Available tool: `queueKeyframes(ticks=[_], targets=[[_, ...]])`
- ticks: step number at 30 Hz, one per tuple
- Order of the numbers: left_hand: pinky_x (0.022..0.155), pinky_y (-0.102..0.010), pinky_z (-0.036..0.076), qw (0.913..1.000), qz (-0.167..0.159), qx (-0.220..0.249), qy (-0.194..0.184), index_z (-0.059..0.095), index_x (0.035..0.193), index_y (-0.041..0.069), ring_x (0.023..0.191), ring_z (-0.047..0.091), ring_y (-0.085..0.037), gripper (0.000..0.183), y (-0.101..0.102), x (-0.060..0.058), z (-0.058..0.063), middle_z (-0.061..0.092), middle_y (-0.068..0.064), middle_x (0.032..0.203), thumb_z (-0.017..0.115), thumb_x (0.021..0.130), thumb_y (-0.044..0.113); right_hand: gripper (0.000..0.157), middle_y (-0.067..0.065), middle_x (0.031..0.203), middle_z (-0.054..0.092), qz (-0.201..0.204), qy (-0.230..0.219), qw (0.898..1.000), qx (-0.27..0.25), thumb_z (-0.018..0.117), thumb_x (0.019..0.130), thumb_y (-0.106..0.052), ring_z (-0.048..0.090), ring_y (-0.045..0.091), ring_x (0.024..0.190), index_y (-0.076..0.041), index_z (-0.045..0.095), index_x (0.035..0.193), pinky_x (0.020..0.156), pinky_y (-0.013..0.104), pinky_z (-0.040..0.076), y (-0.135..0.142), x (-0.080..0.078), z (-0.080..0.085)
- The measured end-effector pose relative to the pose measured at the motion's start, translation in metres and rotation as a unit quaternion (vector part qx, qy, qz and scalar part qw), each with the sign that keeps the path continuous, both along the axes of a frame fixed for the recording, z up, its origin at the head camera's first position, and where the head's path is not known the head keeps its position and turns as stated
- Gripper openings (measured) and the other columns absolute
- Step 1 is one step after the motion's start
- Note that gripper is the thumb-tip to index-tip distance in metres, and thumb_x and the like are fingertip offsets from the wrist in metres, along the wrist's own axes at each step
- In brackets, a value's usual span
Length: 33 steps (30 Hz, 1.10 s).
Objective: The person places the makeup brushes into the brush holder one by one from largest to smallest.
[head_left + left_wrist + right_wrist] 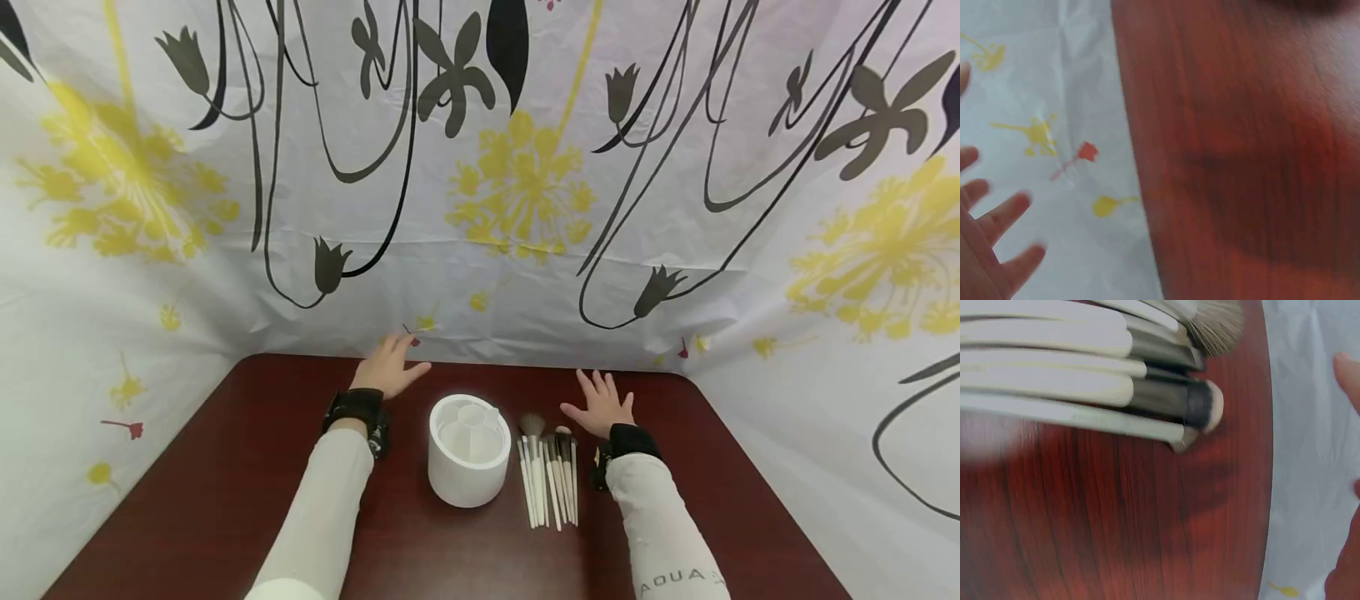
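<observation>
A round white holder (pixel 469 475) with inner dividers stands upright on the dark red table, between the two hands. To its right lies a row of several makeup brushes (pixel 547 483), pale handles toward the person and bristles toward the back. My left hand (pixel 385 367), fingers spread, is held near the table's back edge, left of the holder, with nothing in it. My right hand (pixel 602 407) is also spread and holds nothing, just right of the brush heads. In the right wrist view a brush with a light rounded tip (pixel 1213 406) shows up close.
The wooden table (pixel 225 500) ends at a back edge against a white sheet (pixel 420 208) printed with flowers, which also hangs along both sides. Dark bands with devices (pixel 358 412) sit on the wrists.
</observation>
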<state>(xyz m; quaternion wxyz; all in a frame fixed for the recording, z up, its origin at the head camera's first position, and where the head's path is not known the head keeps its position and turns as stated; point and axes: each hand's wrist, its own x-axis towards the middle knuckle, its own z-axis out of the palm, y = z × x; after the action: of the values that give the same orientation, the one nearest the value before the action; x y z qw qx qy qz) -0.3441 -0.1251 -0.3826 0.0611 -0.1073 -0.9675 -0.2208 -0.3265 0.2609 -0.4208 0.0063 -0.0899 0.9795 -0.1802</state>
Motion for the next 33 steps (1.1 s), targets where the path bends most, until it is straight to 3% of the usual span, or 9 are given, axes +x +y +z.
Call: queueKeyframes(ticks=[3, 8, 11, 19, 24, 28, 33], targets=[[0.095, -0.053, 0.034, 0.9998, -0.014, 0.012, -0.003, 0.038, 0.136, 0.008, 0.126, 0.034, -0.034, 0.063, 0.005, 0.000, 0.005, 0.032, -0.017, 0.141, 0.046, 0.090, 0.049, 0.076, 0.028, 0.146, 0.013, 0.010, -0.019, 1.000, -0.014, 0.048, 0.089, -0.047, 0.005, 0.045, 0.133, -0.005, 0.016, 0.144, 0.097, 0.068, -0.002, -0.004, -0.001, -0.001], [0.098, -0.051, 0.032, 0.9980, -0.058, 0.022, 0.011, 0.040, 0.135, 0.005, 0.127, 0.034, -0.033, 0.061, 0.017, -0.001, 0.008, 0.036, -0.017, 0.139, 0.046, 0.091, 0.046, 0.067, 0.029, 0.143, 0.021, 0.008, -0.008, 0.999, -0.043, 0.048, 0.091, -0.038, 0.016, 0.048, 0.129, -0.001, 0.024, 0.141, 0.097, 0.068, 0.006, -0.002, 0.001, -0.006], [0.100, -0.050, 0.029, 0.9960, -0.083, 0.032, -0.001, 0.037, 0.137, 0.005, 0.129, 0.031, -0.032, 0.065, 0.023, 0.000, 0.006, 0.034, -0.016, 0.141, 0.044, 0.090, 0.051, 0.065, 0.030, 0.140, 0.025, 0.007, -0.011, 0.998, -0.058, 0.050, 0.091, -0.035, 0.020, 0.050, 0.127, 0.002, 0.027, 0.139, 0.097, 0.067, 0.012, 0.001, 0.004, -0.012], [0.103, -0.051, 0.025, 0.9883, -0.100, 0.113, -0.023, 0.031, 0.139, 0.004, 0.132, 0.025, -0.033, 0.070, 0.023, 0.009, 0.016, 0.029, -0.018, 0.143, 0.047, 0.089, 0.050, 0.055, 0.029, 0.133, 0.036, 0.024, 0.010, 0.996, -0.086, 0.052, 0.091, -0.028, 0.032, 0.045, 0.122, 0.004, 0.035, 0.133, 0.093, 0.055, 0.032, 0.000, 0.008, -0.010], [0.102, -0.052, 0.026, 0.9843, -0.140, 0.101, -0.036, 0.028, 0.141, 0.006, 0.132, 0.025, -0.033, 0.077, 0.025, 0.019, 0.019, 0.028, -0.016, 0.144, 0.052, 0.085, 0.054, 0.048, 0.025, 0.125, 0.046, 0.019, 0.005, 0.997, -0.080, 0.054, 0.091, -0.028, 0.044, 0.040, 0.114, 0.003, 0.044, 0.126, 0.088, 0.051, 0.038, -0.006, 0.012, -0.005], [0.102, -0.053, 0.026, 0.9782, -0.183, 0.083, -0.052, 0.027, 0.142, 0.006, 0.133, 0.023, -0.033, 0.086, 0.034, 0.029, 0.019, 0.025, -0.016, 0.145, 0.056, 0.080, 0.058, 0.037, 0.017, 0.110, 0.056, 0.018, 0.003, 0.996, -0.082, 0.056, 0.089, -0.025, 0.055, 0.030, 0.095, 0.000, 0.051, 0.117, 0.077, 0.043, 0.044, -0.013, 0.016, -0.006], [0.102, -0.053, 0.025, 0.9690, -0.231, 0.046, -0.073, 0.026, 0.142, 0.006, 0.134, 0.019, -0.033, 0.091, 0.045, 0.039, 0.019, 0.021, -0.016, 0.146, 0.063, 0.075, 0.054, 0.022, 0.009, 0.093, 0.059, 0.042, -0.002, 0.995, -0.095, 0.060, 0.087, -0.019, 0.055, 0.018, 0.075, -0.003, 0.056, 0.102, 0.065, 0.034, 0.044, -0.026, 0.020, -0.009]])
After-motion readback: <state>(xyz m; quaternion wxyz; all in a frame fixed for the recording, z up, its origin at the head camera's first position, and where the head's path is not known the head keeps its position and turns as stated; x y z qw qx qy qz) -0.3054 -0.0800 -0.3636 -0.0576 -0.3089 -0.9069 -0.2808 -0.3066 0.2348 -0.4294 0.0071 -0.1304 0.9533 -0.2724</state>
